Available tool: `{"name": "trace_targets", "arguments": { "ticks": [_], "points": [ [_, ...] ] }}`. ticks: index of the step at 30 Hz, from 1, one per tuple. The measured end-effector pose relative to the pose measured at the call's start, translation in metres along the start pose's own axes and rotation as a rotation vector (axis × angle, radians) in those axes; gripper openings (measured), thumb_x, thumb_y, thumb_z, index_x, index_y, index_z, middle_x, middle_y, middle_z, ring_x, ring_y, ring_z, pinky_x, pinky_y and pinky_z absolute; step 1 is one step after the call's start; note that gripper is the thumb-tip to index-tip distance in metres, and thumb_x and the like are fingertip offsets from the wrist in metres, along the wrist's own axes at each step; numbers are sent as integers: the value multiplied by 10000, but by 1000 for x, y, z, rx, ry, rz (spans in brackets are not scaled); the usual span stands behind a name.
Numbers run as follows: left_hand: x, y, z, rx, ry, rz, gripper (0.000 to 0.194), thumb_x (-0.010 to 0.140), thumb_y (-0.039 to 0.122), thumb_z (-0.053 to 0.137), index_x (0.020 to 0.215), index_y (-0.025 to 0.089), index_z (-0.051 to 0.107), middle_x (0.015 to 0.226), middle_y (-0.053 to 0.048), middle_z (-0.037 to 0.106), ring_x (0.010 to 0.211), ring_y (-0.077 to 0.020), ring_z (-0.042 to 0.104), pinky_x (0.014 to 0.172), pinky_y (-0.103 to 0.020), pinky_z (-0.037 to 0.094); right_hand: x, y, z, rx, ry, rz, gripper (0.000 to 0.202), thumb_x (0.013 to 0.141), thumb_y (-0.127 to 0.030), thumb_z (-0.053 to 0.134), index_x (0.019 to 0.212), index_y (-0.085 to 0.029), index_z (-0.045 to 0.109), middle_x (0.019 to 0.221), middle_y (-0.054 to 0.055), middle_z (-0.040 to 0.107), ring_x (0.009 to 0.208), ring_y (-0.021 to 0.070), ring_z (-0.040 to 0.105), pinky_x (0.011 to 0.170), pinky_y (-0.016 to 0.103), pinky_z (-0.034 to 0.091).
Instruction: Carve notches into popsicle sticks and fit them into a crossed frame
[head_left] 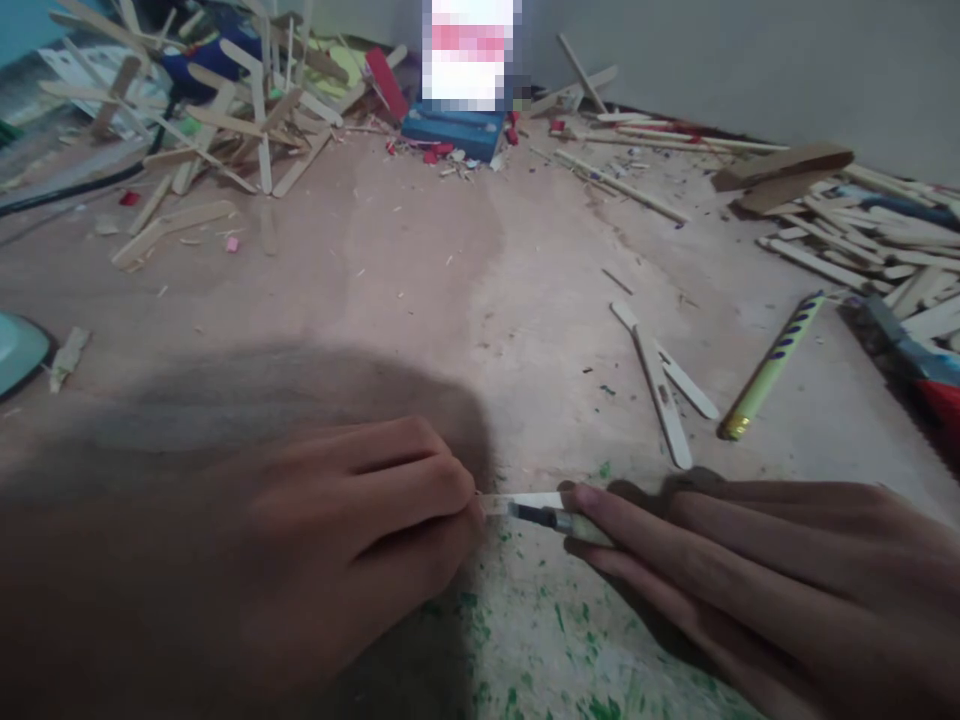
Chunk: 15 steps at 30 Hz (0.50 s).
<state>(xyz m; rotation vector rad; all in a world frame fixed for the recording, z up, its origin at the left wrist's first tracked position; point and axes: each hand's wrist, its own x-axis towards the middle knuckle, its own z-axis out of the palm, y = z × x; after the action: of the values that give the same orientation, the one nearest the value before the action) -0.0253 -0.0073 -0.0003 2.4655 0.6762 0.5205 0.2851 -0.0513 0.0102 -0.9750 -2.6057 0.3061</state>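
"At the near side of a desk, what is the left hand doing?"

"Its grip is pinching one end of a wooden stick, which is bridging the gap between the person's two hands."

"And the right hand?"

"Its grip is clasping the pale handle of a craft knife. The blade is pointing toward the left fingertips and overlapping the stick — whether the edge is touching the wood, I cannot tell."

"What is surrounding the pair?"

"Green flecks are speckling the surface below the knife. Beyond the right hand, loose sticks are lying near a yellow rod that is showing dark stripes and a gold-coloured end. Farther right, a pile of sticks is spreading along the edge of the view."

"And at the back?"

"To the left, a tangle of sticks is jutting out at all angles. Toward the wall, a blue block is sitting among red scraps, while a shadow is falling beyond the left hand — darkening that side."
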Motion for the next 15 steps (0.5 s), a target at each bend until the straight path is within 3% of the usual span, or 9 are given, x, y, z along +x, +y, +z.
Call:
{"name": "trace_targets", "arguments": {
  "ticks": [5,9,15],
  "points": [
    [-3,-2,2,19,-22,-26,243,1132,267,428,1182,269,666,1155,74,744,1039,-77,705,884,-167,588,7,-7,2,32,30,53,258,1053,-198,602,1291,-146,688,960,33,776,737,156,738,602,340,592],
    [-3,-3,1,26,-34,20,275,1134,239,403,1070,246,670,1130,47,746,1020,-95,702,848,-207,584,7,-6,1,40,27,78,262,1065,-245,590,1290,-162,695,978,24,777,755,145,748,584,319,583],
    [-1,0,-2,-3,-33,30,252,1130,217,433,1141,224,685,1090,46,739,967,-89,704,829,-217,568,5,0,1,-31,21,28,325,1038,-190,612,1358,-171,658,941,20,771,716,169,721,588,370,560]
  ]
}}
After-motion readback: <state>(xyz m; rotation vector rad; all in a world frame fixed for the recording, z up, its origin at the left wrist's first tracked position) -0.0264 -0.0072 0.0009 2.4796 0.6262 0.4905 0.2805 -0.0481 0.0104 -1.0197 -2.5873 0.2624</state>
